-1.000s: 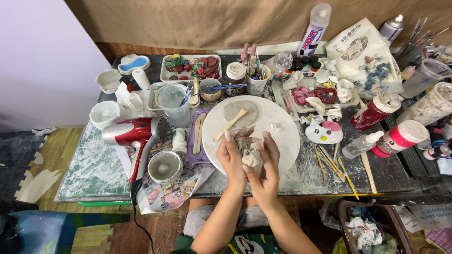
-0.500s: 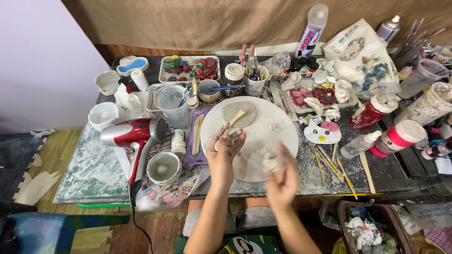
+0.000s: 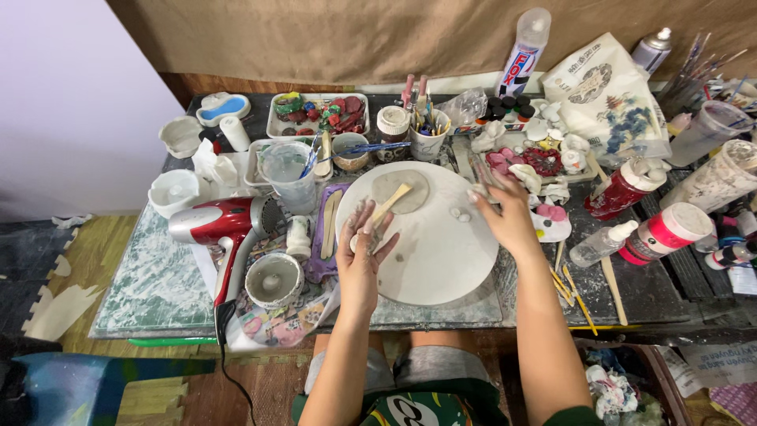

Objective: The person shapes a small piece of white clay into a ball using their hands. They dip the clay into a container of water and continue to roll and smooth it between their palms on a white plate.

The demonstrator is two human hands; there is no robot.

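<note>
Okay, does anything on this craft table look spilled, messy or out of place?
Nothing is tipped or spilled. The green mat is smeared with white residue, and torn pale scraps lie on the floor at the left. The left hand is dusted grey with clay above the round board.

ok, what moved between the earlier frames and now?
The hands, joined over a clay lump a second ago, have parted. The left hand stays over the round white board, fingers spread; the right hand has gone to the board's far right edge. The flat clay disc and red hair dryer are unmoved.
</note>
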